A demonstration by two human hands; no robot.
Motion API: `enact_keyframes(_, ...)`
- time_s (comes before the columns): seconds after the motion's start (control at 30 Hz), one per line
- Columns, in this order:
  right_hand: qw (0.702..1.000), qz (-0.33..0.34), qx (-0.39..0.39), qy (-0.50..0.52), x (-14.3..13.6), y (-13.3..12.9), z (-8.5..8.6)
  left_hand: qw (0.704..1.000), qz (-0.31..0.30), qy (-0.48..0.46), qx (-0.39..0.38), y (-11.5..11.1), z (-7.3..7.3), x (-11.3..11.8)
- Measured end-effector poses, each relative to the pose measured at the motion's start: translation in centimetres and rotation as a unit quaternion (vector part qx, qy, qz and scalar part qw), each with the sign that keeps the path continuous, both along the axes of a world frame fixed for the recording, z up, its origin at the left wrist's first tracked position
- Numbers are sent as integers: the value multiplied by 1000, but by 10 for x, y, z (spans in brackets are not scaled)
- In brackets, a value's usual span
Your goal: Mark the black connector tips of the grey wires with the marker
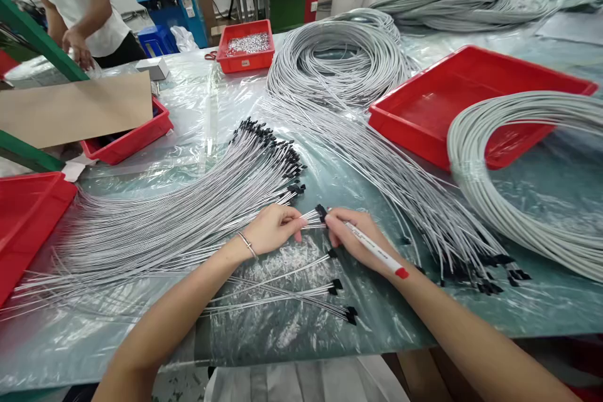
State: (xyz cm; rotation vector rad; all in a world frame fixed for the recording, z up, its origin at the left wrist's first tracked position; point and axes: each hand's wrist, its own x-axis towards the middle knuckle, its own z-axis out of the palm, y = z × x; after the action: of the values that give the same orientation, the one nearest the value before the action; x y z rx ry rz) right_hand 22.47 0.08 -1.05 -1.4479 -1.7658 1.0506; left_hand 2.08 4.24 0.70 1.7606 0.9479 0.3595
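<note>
My left hand (276, 229), with a bracelet at its wrist, is closed on a few thin grey wires just behind their black connectors (321, 213). My right hand (355, 239) holds a white marker (374, 248) with a red end, its front part at the connectors. A wide bundle of grey wires (179, 220) with black ends fans out beyond and left of my left hand. Nearer the table's front edge lie several loose wires (282, 295) with black connectors (351, 315). Another wire bundle (377, 157) runs down to black ends at the right.
Red trays stand at the right (424, 119), far left (32, 220) and back (245, 63), the last holding small metal parts. Cable coils (471, 157) lie right and behind. Cardboard (80, 110) covers another tray. A person (94, 6) stands at the back left.
</note>
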Motion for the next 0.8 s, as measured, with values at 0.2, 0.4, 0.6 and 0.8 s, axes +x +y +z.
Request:
enact_keyframes(0.2,955,-137,131,226,9,1,-1,995,-21,100,-4,4,-13,2)
enact_keyframes(0.4,994,-77,40,68,-7,-2,-4,991,-35,131,-16,5,-17,2)
enact_keyframes(0.6,989,-81,121,-12,-7,-3,-6,989,-48,141,-26,7,-16,3)
enact_keyframes(0.8,986,-78,143,-31,-7,-4,-4,988,-43,145,-21,5,-11,5)
